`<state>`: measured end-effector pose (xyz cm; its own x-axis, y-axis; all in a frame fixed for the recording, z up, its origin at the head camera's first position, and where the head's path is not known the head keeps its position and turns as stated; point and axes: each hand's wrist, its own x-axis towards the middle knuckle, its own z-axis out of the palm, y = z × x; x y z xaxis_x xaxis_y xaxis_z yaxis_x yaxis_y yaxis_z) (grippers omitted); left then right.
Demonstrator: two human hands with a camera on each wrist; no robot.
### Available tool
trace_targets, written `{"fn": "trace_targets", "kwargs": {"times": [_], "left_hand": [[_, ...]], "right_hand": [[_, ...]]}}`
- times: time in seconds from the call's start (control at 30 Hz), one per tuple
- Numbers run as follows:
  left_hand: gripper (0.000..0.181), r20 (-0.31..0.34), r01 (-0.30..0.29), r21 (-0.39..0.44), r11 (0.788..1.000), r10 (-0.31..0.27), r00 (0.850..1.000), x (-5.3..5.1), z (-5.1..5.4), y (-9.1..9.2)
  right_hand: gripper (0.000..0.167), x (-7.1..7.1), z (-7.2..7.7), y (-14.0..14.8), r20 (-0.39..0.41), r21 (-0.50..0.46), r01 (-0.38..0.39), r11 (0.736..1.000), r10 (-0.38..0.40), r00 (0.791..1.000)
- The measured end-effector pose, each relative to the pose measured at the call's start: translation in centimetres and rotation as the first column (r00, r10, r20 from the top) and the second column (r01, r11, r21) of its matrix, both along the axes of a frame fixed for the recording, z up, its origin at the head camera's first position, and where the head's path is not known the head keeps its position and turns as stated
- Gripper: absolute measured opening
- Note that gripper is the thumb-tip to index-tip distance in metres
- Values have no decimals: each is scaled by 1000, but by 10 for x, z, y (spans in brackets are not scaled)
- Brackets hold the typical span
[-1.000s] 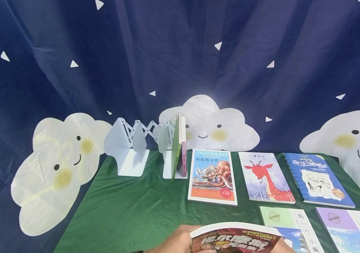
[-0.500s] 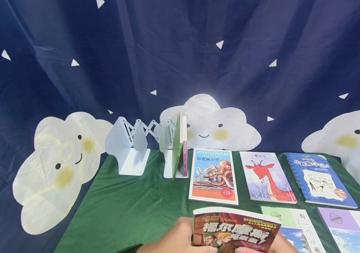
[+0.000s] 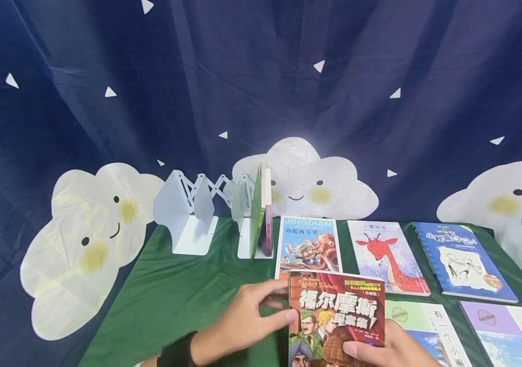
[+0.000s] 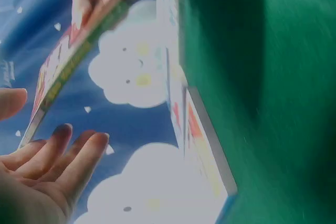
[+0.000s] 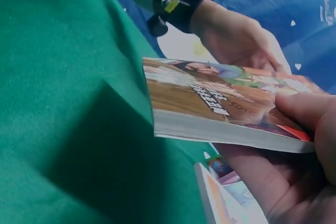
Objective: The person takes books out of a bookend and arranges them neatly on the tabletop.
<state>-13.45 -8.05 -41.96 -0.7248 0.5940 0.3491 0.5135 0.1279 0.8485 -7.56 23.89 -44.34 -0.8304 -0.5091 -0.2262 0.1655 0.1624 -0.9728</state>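
A red-brown paperback book (image 3: 322, 326) with cartoon figures on its cover is held above the near part of the table, cover facing up. My right hand (image 3: 396, 349) grips its right side, thumb on the cover and fingers underneath, as the right wrist view confirms. By the opposite edge, my left hand (image 3: 249, 318) has its thumb and fingers apart and extended. In the left wrist view its fingers (image 4: 79, 166) spread below the book's edge, not curled round it; whether they touch it cannot be told. The book partly covers an octopus-cover book (image 3: 309, 247).
A white expanding bookend (image 3: 194, 237) stands at the back left, with a green book (image 3: 256, 219) and a pink-spined book (image 3: 268, 229) upright in it. Right of these lie a red deer book (image 3: 387, 255), a blue book (image 3: 463, 260) and two more books in front.
The book has risen and moved forward, its cover now showing more fully. My left hand has let go of it and spread its fingers; the right hand keeps hold.
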Motion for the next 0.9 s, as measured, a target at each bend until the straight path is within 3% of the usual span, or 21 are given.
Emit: {"fn": "trace_targets", "kwargs": {"times": [0.17, 0.3, 0.43, 0.5, 0.6, 0.7, 0.8, 0.9], "left_hand": [[46, -7, -110, -28, 994, 110, 994, -17, -2, -5], [43, -40, -242, -50, 969, 240, 970, -28, 1, -9], [41, -127, -371, -45, 927, 363, 923, -39, 3, -15], [41, -199, -430, -38, 902, 415, 888, -45, 2, -17], [40, -304, -508, -6, 861, 482, 822, -53, 0, -21], [40, -356, -560, 22, 828, 530, 770, -61, -2, -24], [42, -358, -595, 9, 803, 558, 748, -68, -3, -26], [47, -349, -620, -37, 784, 571, 743, -73, -3, -26]], "right_hand": [[41, -7, -6, 4, 26, 30, -2, 1000, 1, 1000], [38, -9, -13, 5, 111, -48, -15, 999, 20, 994], [41, -9, -23, 3, 166, -102, -13, 995, 30, 986], [41, -10, -28, 1, 156, -75, -5, 997, 17, 988], [40, -10, -36, 0, 130, -26, -9, 1000, 12, 991], [40, -10, -42, -1, 119, -21, -28, 999, 31, 992], [41, -10, -47, -1, 112, 6, -25, 1000, 24, 993], [40, -10, -49, -2, 97, 78, 0, 997, -8, 995]]}}
